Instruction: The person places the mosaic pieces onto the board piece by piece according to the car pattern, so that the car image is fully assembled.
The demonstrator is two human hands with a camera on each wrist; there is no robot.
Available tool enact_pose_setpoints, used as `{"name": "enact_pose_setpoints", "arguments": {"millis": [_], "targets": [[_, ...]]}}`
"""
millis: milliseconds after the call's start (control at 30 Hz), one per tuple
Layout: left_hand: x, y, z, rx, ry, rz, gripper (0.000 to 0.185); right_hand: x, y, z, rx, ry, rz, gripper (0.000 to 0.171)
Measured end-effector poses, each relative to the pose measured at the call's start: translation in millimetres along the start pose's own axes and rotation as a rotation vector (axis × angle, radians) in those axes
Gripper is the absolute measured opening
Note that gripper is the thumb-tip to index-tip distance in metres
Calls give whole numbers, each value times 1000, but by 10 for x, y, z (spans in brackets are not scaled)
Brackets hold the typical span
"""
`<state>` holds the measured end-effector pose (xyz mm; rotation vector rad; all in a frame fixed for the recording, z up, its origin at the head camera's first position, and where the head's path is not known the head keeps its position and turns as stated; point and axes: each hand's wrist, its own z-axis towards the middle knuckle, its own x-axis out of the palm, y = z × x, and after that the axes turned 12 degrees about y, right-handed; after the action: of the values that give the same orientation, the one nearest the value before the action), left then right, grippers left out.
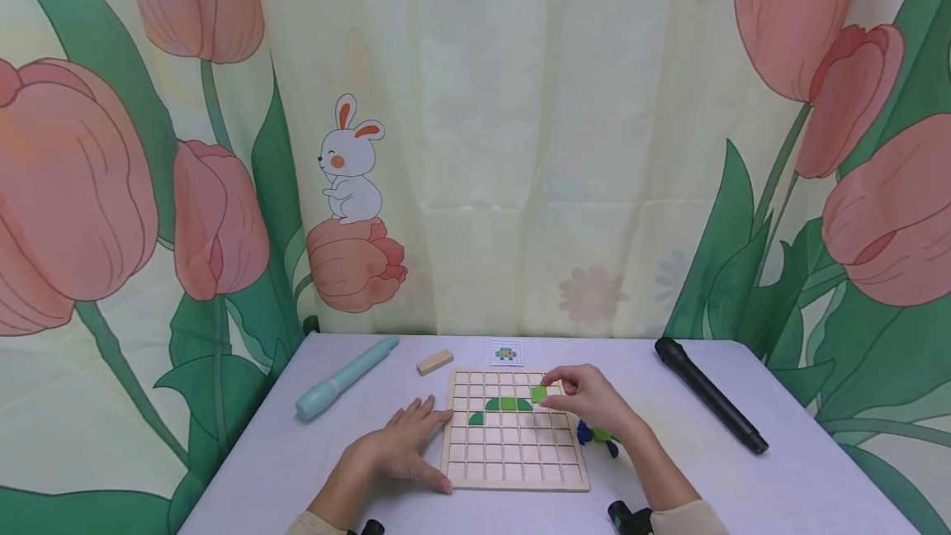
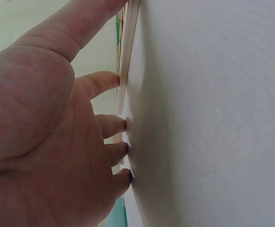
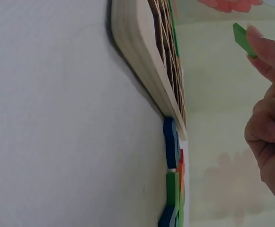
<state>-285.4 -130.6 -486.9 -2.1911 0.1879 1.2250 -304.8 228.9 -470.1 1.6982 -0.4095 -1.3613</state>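
Hovering over the upper right part of the wooden grid board (image 1: 513,469), the right hand (image 1: 587,399) pinches a light green tile (image 1: 538,393) between thumb and fingertips, its other fingers curled; the right wrist view shows the same tile (image 3: 243,40) raised clear of the board's thick edge (image 3: 142,61). The forearm comes in from the lower right, crossing the board's right side.

The left hand (image 1: 401,448) lies flat on the counter (image 1: 743,485) with fingers spread and straight, holding nothing; its fingertips touch the board's left edge, and the left wrist view shows the fingers (image 2: 106,81) pressed to the surface beside that edge.

Green pieces already sit in the grid: a short row (image 1: 508,404) in the third line of cells and a darker curved piece (image 1: 476,419) just below its left end. The held tile hangs just above and to the right of that row. Most cells stand bare.

Loose blue and green pieces (image 1: 594,434) lie against the board's right edge, partly under the right wrist. A small picture card (image 1: 506,352) lies just behind the board, a wooden block (image 1: 434,362) to its left, a mint pen (image 1: 345,376) farther left, and a black microphone (image 1: 709,405) well apart on the right. Bare counter lies on both sides of the board.
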Motion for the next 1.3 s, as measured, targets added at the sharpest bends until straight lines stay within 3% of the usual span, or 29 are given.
{"name": "enact_pose_setpoints", "arguments": {"millis": [300,933,1300], "targets": [[-5,-14,4,-5,4,-10,109,183,144,93,4,-13,-46,29],[8,-4,30,-12,4,-19,110,397,219,322,-88,107,-199,24],[-4,-9,12,-11,5,-19,110,498,264,396,-42,141,-237,26]]}}
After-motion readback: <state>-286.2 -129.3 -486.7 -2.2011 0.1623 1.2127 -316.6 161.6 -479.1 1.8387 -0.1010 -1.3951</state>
